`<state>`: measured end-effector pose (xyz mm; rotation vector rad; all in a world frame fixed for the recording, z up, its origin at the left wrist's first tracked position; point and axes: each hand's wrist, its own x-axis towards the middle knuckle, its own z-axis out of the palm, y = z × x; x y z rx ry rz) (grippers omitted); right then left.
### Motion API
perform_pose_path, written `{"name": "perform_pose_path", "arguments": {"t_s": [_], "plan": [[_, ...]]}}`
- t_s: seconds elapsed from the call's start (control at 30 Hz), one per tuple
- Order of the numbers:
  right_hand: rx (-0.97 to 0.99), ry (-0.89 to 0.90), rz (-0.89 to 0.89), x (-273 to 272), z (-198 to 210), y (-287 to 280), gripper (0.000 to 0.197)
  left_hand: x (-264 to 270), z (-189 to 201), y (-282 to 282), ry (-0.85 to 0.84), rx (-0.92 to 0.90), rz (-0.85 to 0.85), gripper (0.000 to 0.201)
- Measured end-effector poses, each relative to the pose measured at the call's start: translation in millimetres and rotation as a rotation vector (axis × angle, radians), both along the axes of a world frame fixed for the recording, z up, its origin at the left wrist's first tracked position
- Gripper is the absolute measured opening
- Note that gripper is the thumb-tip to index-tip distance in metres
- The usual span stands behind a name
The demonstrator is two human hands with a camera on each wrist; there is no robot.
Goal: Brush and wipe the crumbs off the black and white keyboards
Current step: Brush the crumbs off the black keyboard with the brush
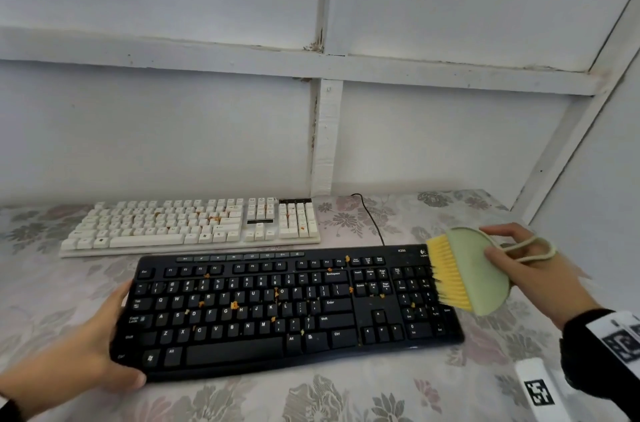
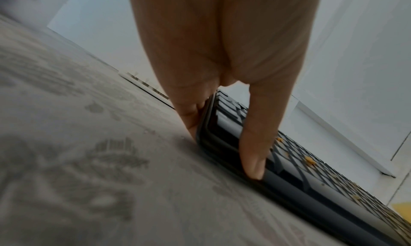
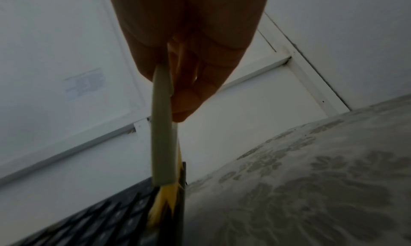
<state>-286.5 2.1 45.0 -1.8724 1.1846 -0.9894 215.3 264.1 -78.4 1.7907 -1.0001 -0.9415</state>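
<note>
Black plastic keyboard (image 1: 287, 311) flecked with orange crumbs (image 1: 234, 305), on floral tablecloth (image 1: 346, 394) before white keyboard (image 1: 190, 224). Left hand (image 1: 86, 349) gripping its left end, thumb (image 2: 255, 144) on top; right hand (image 1: 533, 276) pinching green yellow-bristled brush (image 3: 163, 144) over number pad.

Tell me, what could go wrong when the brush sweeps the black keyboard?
1. Bristles of the brush at the right end could flick crumbs toward the white keyboard just behind.
2. Crumbs might drop between the black keyboard keys.
3. The left hand grips only its left end, so it may slide on the tablecloth.
</note>
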Motion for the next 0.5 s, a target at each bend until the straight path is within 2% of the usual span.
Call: {"name": "perform_pose_path", "arguments": {"t_s": [0.1, 0.23, 0.4, 0.5], "plan": [[0.058, 0.094, 0.052, -6, -2, 12, 0.024, -4, 7, 1, 0.02, -0.017, -0.059, 0.126], [0.077, 0.172, 0.107, -6, 16, 13, 0.026, -5, 11, 2, 0.001, -0.03, -0.098, 0.126], [-0.02, 0.069, 0.013, 8, 32, 0, 0.024, -13, 19, 1, -0.011, -0.071, -0.114, 0.128], [-0.024, 0.093, 0.034, 14, 27, 2, 0.027, -17, 23, 0, 0.019, -0.068, -0.099, 0.133]]}}
